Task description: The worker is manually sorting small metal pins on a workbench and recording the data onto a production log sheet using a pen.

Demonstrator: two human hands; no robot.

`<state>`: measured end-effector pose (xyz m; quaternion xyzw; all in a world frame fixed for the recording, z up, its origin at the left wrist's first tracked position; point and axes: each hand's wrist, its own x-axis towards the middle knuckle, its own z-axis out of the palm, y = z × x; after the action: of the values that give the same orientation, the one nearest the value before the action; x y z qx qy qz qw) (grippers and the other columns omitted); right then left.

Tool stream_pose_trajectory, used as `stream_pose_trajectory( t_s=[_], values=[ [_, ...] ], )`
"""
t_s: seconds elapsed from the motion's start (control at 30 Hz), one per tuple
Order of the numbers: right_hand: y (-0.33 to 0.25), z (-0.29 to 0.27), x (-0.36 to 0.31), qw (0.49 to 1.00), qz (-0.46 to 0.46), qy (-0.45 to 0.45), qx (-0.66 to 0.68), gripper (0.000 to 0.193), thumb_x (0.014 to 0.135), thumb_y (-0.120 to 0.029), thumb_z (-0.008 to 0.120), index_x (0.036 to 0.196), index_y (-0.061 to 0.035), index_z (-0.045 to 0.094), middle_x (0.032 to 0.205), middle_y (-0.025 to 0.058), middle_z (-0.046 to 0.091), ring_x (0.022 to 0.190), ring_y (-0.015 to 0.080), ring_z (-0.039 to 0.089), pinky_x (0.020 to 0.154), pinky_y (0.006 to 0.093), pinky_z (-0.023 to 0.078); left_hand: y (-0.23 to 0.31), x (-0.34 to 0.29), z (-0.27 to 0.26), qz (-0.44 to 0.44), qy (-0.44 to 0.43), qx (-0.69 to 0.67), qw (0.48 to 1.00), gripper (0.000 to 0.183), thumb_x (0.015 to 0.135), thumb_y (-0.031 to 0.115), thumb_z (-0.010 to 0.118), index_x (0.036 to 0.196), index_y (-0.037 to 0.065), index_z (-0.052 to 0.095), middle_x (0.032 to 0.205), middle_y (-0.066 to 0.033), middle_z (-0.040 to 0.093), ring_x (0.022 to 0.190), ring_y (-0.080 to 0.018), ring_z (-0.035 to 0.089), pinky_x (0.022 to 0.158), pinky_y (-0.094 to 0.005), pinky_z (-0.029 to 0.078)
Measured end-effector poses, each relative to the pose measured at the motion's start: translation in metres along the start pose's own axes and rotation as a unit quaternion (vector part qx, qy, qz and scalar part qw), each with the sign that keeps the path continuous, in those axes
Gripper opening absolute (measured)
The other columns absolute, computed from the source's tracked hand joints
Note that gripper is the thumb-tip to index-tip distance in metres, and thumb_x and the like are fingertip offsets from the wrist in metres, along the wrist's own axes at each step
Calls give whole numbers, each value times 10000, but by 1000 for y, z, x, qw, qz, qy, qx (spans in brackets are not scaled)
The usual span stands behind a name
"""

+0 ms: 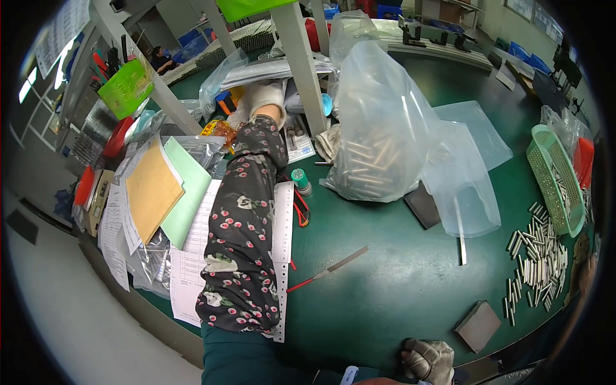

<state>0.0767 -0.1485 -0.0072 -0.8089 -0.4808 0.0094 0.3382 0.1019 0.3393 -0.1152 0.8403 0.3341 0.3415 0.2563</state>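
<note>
while the gloved left hand [264, 97] reached in below the shelf, its fingers were hidden near the paper stack [253, 74], so how far they were open and what they held could not be told. the stack, nearest to that hand, lay just beyond it, mostly left of the white post [300, 64]. the gloved right hand [428, 358] was low at the near edge of the bench, fingers seemingly curled; how tightly, and around what if anything, could not be told. done well, the reach seemed to call for a slow, low wrist, lest the papers slide. the floral sleeve [240, 237] passed over the printed sheet [189, 282], so a raised elbow looked wise, with care for the green-capped bottle [299, 178] and red-handled tool [300, 212] just to its right.
</note>
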Motion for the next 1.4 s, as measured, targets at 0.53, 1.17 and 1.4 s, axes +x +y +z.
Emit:
stream_pose_trajectory(
  t_s=[0.53,1.17,1.4],
  values=[
    [-10,11,8,991,-76,106,-2,142,644,-6,639,778,-24,593,816,150,640,531,289,577,479,380,452,219,146,-45,-240,-102,-452,853,234,963,198,425,1094,8,466,835,-224,673,447,-194,580,397,-245,485],
    [-5,7,2,994,-93,47,-35,192,694,-58,626,880,-18,598,929,128,629,718,302,602,631,396,470,215,-181,-235,496,-9,35,868,248,866,68,559,1107,8,550,902,-103,661,583,-149,600,512,-265,464],
    [1,-32,-25,975,-9,165,-149,241,773,-155,601,953,5,626,1051,179,616,909,322,608,790,429,469,181,-252,-163,544,-147,2,826,323,792,67,643,1102,24,562,969,-159,647,683,-211,628,599,-331,517]
  ],
)
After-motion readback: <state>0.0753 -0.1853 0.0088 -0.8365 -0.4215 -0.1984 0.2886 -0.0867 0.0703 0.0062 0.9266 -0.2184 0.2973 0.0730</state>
